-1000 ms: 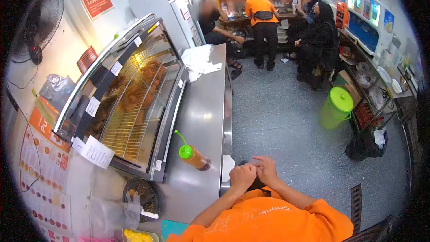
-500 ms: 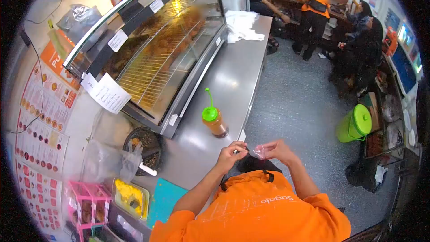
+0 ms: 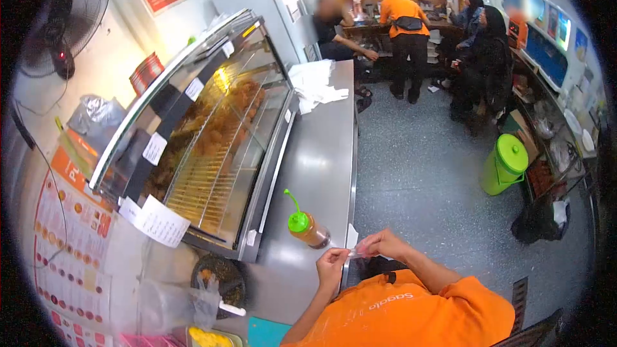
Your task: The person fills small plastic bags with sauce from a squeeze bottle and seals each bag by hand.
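Close together in front of my orange shirt (image 3: 411,308), both hands pinch a small clear plastic piece (image 3: 353,252), perhaps a little bag. My left hand (image 3: 332,265) has its fingers closed on the left end. The fingers of my right hand (image 3: 383,245) are pressed together on the other side. Just beyond my left hand, a sauce bottle (image 3: 309,230) with a green cap lies tilted in view on the steel counter (image 3: 315,160). A bit of white paper (image 3: 351,236) shows at the counter's edge.
A glass display case (image 3: 212,141) of fried food stands on the counter, with white cloth or plastic (image 3: 315,87) behind it. A black mortar (image 3: 218,276) is at lower left. Several people are at the back. A green bin (image 3: 504,164) stands on the floor at right.
The hands were closed together, then apart with the clear plastic in the right; now they meet on it. The camera view has swung down and back up.
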`<state>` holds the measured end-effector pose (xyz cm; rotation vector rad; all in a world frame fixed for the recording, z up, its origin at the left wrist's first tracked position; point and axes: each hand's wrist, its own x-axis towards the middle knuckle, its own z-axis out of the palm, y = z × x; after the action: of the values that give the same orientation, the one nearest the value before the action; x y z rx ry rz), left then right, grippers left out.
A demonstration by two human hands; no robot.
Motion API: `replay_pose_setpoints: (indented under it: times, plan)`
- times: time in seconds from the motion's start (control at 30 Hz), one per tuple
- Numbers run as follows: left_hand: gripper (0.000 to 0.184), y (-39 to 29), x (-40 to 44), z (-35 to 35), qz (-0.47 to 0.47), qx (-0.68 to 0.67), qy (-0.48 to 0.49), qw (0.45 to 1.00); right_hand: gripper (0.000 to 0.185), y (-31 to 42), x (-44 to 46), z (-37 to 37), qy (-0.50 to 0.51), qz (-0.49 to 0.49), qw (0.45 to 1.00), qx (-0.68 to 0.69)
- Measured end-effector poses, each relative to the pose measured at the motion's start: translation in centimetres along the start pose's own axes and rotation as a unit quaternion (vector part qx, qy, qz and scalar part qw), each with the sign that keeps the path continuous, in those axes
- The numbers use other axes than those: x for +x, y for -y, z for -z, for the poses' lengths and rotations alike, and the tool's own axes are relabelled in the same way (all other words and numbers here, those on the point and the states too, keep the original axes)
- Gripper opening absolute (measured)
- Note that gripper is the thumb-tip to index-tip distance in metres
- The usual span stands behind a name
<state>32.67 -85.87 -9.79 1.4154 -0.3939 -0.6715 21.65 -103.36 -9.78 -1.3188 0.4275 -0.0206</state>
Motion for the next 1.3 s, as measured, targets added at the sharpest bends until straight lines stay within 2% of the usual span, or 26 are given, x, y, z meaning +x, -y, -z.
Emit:
replay_pose_setpoints:
  times: [0.07, 0.13, 0.17, 0.23, 0.33, 0.4, 0.43, 0.47, 0.53, 0.67, 0.7, 0.73, 0.77, 0.83, 0.87, 0.9, 0.93, 0.97, 1.0, 1.07, 1.1, 1.17, 1.2, 1.23, 1.27, 1.3]
  plan:
    - [0.010, 0.5, 1.2, 0.1, -0.042, 0.062, 0.001, 0.997, 0.020, -0.6, 0.0, 0.0, 0.012, 0.061, 0.998, 0.024]
    - [0.009, 0.2, 2.0, -0.1, -0.139, 0.236, 0.024, 0.962, 0.020, 0.6, -1.5, 0.1, 0.018, -0.007, 0.999, -0.045]
    - [0.010, 0.0, 2.3, -0.4, -0.150, 0.215, 0.040, 0.964, 0.020, 0.8, -2.1, 0.5, 0.012, -0.007, 0.999, -0.041]
    - [0.011, -0.7, 2.4, -1.4, -0.142, 0.209, 0.052, 0.966, 0.024, 1.2, -3.0, 1.3, -0.001, -0.096, 0.994, 0.050]
    - [0.017, -0.6, 2.3, -1.6, -0.114, 0.213, 0.076, 0.967, 0.029, 1.1, -3.9, 2.2, -0.015, -0.114, 0.992, 0.043]
    - [0.035, -1.3, 2.2, -1.8, -0.369, 0.379, 0.045, 0.848, 0.031, 0.9, -4.1, 2.4, -0.022, -0.109, 0.994, -0.010]
    - [0.064, -3.0, 0.9, -2.6, -0.374, 0.397, 0.117, 0.830, 0.033, 0.8, -3.9, 2.4, -0.030, -0.102, 0.992, -0.062]
    - [0.064, -3.7, -0.3, -3.2, -0.375, 0.400, 0.116, 0.828, 0.033, 0.4, -3.5, 2.0, -0.028, -0.099, 0.993, -0.061]
    - [0.075, -4.0, -2.3, -4.3, -0.343, 0.578, 0.151, 0.725, 0.027, -0.7, -1.8, 0.5, -0.005, -0.016, 0.983, -0.183]
    - [0.049, 1.9, -2.3, 0.9, -0.300, 0.579, 0.061, 0.756, 0.029, -6.5, 5.0, -4.3, 0.052, 0.029, 0.976, -0.211]
    - [0.042, 2.2, -2.8, 2.2, -0.280, 0.559, 0.043, 0.779, 0.029, -7.8, 6.4, -5.4, 0.104, -0.014, 0.978, -0.179]
    - [0.038, 1.5, -4.0, 2.8, -0.242, 0.627, 0.026, 0.740, 0.029, -8.3, 7.1, -6.7, 0.159, -0.060, 0.974, -0.147]
    - [0.034, 0.7, -4.9, 3.3, -0.204, 0.690, 0.007, 0.694, 0.029, -8.7, 7.6, -7.9, 0.165, -0.052, 0.975, -0.143]
    - [0.032, 1.4, -5.9, 6.0, -0.120, 0.690, -0.004, 0.713, 0.032, -8.1, 7.8, -9.9, 0.195, -0.271, 0.942, 0.024]
    - [0.032, 2.2, -6.6, 8.0, -0.088, 0.692, -0.031, 0.716, 0.032, -9.1, 8.8, -10.7, 0.200, -0.264, 0.943, 0.031]
    - [0.032, 3.0, -7.4, 10.0, -0.056, 0.692, -0.059, 0.717, 0.039, -10.8, 10.5, -11.5, 0.188, -0.309, 0.909, 0.206]
    - [0.031, 13.0, -8.3, 18.7, -0.096, 0.517, -0.149, 0.837, 0.046, -11.7, 11.8, -12.0, 0.170, -0.348, 0.844, 0.371]
    - [0.030, 20.9, -9.0, 25.6, -0.174, 0.312, -0.219, 0.908, 0.068, -10.0, 10.7, -11.8, 0.152, -0.338, 0.763, 0.529]
    - [0.032, 17.2, -11.1, 25.4, -0.072, 0.340, -0.193, 0.917, 0.068, -8.3, 10.7, -11.7, 0.162, -0.338, 0.761, 0.530]
    - [0.037, 12.6, -14.0, 23.7, 0.056, 0.402, -0.154, 0.901, 0.073, -5.5, 11.9, -12.0, 0.088, -0.375, 0.536, 0.751]
    - [0.040, 11.5, -15.2, 23.3, 0.095, 0.401, -0.147, 0.899, 0.073, -4.8, 13.0, -12.1, 0.099, -0.382, 0.533, 0.749]
    - [0.046, 10.1, -17.7, 22.9, 0.149, 0.388, -0.139, 0.899, 0.081, -3.9, 15.0, -12.4, 0.082, -0.183, 0.491, 0.848]
    - [0.049, 10.0, -18.6, 23.1, 0.171, 0.354, -0.144, 0.908, 0.081, -3.9, 16.2, -12.8, 0.083, -0.187, 0.482, 0.852]
    - [0.053, 10.7, -19.3, 23.7, 0.164, 0.141, -0.182, 0.959, 0.081, -4.0, 17.7, -13.0, 0.050, -0.136, 0.540, 0.829]
    - [0.053, 9.0, -19.0, 22.3, 0.169, 0.144, -0.185, 0.957, 0.081, -4.1, 18.9, -13.0, 0.015, -0.085, 0.597, 0.797]
    - [0.038, 4.6, -17.4, 18.1, 0.138, 0.311, -0.146, 0.929, 0.081, -4.3, 19.3, -12.7, 0.014, -0.091, 0.594, 0.799]
